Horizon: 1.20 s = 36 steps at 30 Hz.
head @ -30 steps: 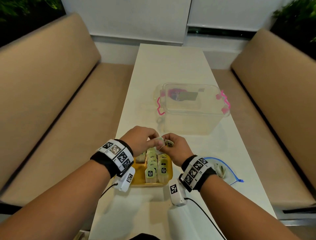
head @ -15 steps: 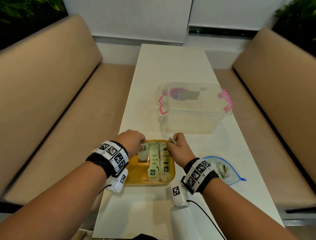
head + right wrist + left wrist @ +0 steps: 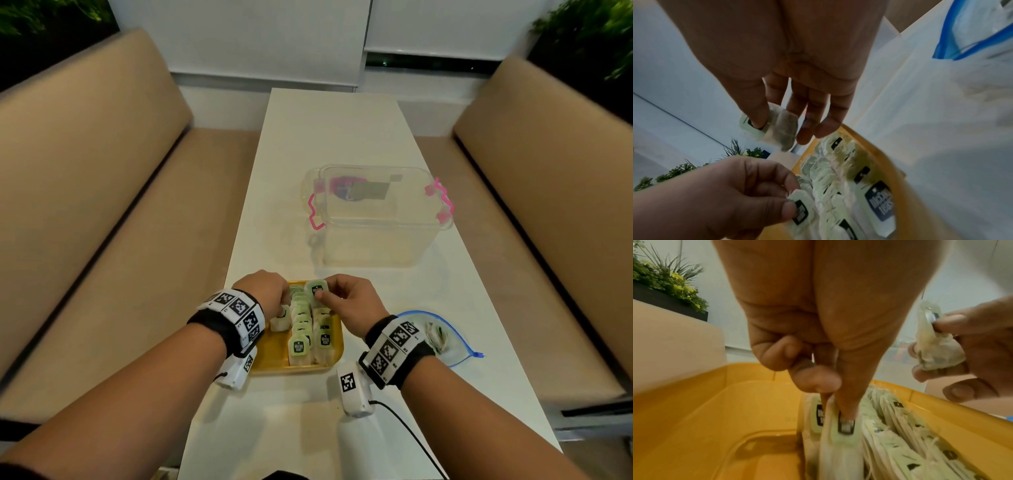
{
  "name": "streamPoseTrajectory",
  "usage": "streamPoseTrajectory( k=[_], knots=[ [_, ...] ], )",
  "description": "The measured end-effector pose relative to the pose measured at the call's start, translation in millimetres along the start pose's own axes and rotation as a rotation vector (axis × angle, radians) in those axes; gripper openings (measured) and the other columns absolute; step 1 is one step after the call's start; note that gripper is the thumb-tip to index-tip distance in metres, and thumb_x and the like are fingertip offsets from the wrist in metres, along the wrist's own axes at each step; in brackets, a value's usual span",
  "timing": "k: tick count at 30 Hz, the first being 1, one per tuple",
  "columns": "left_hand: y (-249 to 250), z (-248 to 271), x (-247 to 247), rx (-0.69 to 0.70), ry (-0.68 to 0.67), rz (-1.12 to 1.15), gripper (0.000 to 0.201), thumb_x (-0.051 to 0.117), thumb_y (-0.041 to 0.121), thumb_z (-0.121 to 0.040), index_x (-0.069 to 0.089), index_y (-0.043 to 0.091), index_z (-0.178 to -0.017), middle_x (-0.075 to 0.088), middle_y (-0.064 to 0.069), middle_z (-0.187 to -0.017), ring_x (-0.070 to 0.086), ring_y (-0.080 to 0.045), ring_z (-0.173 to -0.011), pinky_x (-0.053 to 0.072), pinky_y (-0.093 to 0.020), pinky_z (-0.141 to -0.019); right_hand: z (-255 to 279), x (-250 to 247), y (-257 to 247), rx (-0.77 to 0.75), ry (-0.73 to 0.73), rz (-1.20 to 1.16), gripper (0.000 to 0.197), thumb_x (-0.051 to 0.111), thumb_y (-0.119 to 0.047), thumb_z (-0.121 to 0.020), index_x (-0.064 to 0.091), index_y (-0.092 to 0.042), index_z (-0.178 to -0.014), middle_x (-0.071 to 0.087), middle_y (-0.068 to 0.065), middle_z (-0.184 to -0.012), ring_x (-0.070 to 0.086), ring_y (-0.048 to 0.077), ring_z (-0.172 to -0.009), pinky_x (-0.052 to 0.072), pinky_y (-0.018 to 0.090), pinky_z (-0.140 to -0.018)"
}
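A yellow tray (image 3: 277,356) near the table's front edge holds rows of tea bags (image 3: 301,337) with pale green tags. My left hand (image 3: 274,294) reaches into the tray's left side and pinches a tea bag (image 3: 840,439) there between thumb and fingers. My right hand (image 3: 346,301) hovers over the tray's far right corner, pinching another tea bag (image 3: 315,289) by its green tag; the pouch hangs below the thumb (image 3: 784,129). The left hand (image 3: 748,191) shows low in the right wrist view, and the right hand (image 3: 966,350) at the right of the left wrist view.
A clear lidded plastic box (image 3: 380,212) with pink latches stands mid-table beyond the tray. A zip bag (image 3: 442,337) with a blue seal lies right of my right wrist. The white table (image 3: 335,137) runs between two tan benches (image 3: 85,205).
Both hands came apart from a shared tea bag and dropped toward the tray. The left hand went to the tray's left row; the right hand keeps a tea bag over the far right corner.
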State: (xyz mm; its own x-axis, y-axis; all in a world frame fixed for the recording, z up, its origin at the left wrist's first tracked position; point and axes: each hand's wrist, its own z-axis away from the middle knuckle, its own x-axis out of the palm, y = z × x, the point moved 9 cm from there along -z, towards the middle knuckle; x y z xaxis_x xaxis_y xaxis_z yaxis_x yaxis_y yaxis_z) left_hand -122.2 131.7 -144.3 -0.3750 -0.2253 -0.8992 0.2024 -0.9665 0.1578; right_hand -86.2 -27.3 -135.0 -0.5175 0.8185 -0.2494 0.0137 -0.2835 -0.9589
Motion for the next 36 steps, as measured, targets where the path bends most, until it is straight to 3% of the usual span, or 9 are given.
streamPoseTrajectory(
  k=[5, 9, 14, 17, 22, 24, 28, 32, 36],
  knots=[
    [9.3, 18.2, -35.9, 0.130, 0.207, 0.254, 0.016, 0.062, 0.042, -0.091, 0.069, 0.029, -0.098, 0.067, 0.012, -0.093, 0.060, -0.010, -0.087, 0.046, -0.025, -0.076, -2.0, 0.2, -0.5, 0.015, 0.014, -0.031, 0.012, 0.073, -0.012, -0.086, 0.072, -0.021, -0.078, 0.071, 0.001, -0.076, 0.066, 0.012, -0.069, 0.055, 0.030, -0.069],
    [19.5, 35.9, -53.8, 0.222, 0.294, 0.506, 0.016, 0.062, 0.043, -0.092, 0.071, 0.030, -0.095, 0.067, 0.015, -0.086, 0.056, 0.005, -0.069, 0.039, -0.016, -0.065, -3.6, 8.9, -6.3, -0.009, -0.011, -0.029, 0.005, 0.074, -0.018, -0.085, 0.073, -0.015, -0.081, 0.074, 0.011, -0.081, 0.066, 0.016, -0.071, 0.056, 0.033, -0.070],
    [13.8, 39.0, -57.7, 0.203, 0.370, 0.472, 0.007, 0.067, 0.035, -0.090, 0.070, 0.028, -0.089, 0.065, 0.012, -0.080, 0.052, 0.000, -0.063, 0.039, -0.021, -0.064, -5.9, 19.4, -9.6, -0.026, -0.046, 0.041, 0.006, 0.073, -0.019, -0.086, 0.073, -0.021, -0.081, 0.075, 0.008, -0.081, 0.068, 0.015, -0.072, 0.057, 0.035, -0.073],
    [11.0, 39.5, -61.5, 0.182, 0.406, 0.474, 0.008, 0.065, 0.035, -0.091, 0.070, 0.028, -0.089, 0.064, 0.014, -0.078, 0.053, -0.001, -0.067, 0.041, -0.025, -0.067, -6.7, 18.5, -10.1, -0.019, -0.030, 0.063, 0.010, 0.071, -0.017, -0.087, 0.072, -0.023, -0.080, 0.072, -0.002, -0.072, 0.064, 0.009, -0.064, 0.052, 0.023, -0.062],
    [16.0, 36.8, -53.9, 0.163, 0.298, 0.421, 0.005, 0.068, 0.032, -0.089, 0.067, 0.029, -0.094, 0.065, 0.009, -0.086, 0.057, -0.009, -0.077, 0.044, -0.025, -0.070, -8.0, 13.6, -4.9, -0.007, -0.007, 0.197, 0.007, 0.072, -0.025, -0.086, 0.075, -0.019, -0.088, 0.073, 0.000, -0.077, 0.062, 0.010, -0.064, 0.057, 0.033, -0.069],
    [12.9, 33.6, -48.3, 0.125, 0.257, 0.348, 0.006, 0.068, 0.030, -0.089, 0.066, 0.030, -0.095, 0.064, 0.008, -0.090, 0.058, -0.011, -0.082, 0.043, -0.025, -0.071, -7.3, 6.0, -1.8, -0.015, 0.049, 0.258, 0.011, 0.073, -0.028, -0.084, 0.074, -0.021, -0.093, 0.069, -0.007, -0.077, 0.056, 0.006, -0.060, 0.055, 0.031, -0.069],
    [-1.7, 20.0, -19.1, 0.005, 0.093, 0.096, 0.013, 0.067, 0.028, -0.089, 0.067, 0.025, -0.101, 0.065, 0.004, -0.100, 0.061, -0.019, -0.093, 0.043, -0.026, -0.075, -5.5, -20.1, -0.1, -0.030, 0.219, 0.392, 0.031, 0.071, -0.032, -0.084, 0.064, -0.025, -0.113, 0.061, -0.006, -0.102, 0.051, 0.005, -0.078, 0.046, 0.025, -0.080],
    [-10.9, 6.5, 18.9, -0.074, -0.098, -0.097, 0.019, 0.070, 0.023, -0.085, 0.071, 0.020, -0.103, 0.070, -0.002, -0.101, 0.066, -0.021, -0.090, 0.052, -0.029, -0.075, -4.2, -19.6, 23.1, 0.136, 0.087, 0.507, 0.048, 0.068, -0.034, -0.087, 0.051, -0.019, -0.129, 0.057, 0.001, -0.115, 0.055, 0.014, -0.097, 0.044, 0.026, -0.084],
    [-15.5, -5.4, 24.5, -0.157, -0.080, -0.154, 0.015, 0.073, 0.025, -0.082, 0.071, 0.015, -0.093, 0.069, -0.003, -0.086, 0.067, -0.023, -0.077, 0.056, -0.031, -0.071, -2.2, -9.4, 41.7, 0.224, -0.025, 0.502, 0.046, 0.062, -0.027, -0.088, 0.049, -0.018, -0.131, 0.063, 0.000, -0.108, 0.064, 0.020, -0.093, 0.055, 0.038, -0.085]
  ],
)
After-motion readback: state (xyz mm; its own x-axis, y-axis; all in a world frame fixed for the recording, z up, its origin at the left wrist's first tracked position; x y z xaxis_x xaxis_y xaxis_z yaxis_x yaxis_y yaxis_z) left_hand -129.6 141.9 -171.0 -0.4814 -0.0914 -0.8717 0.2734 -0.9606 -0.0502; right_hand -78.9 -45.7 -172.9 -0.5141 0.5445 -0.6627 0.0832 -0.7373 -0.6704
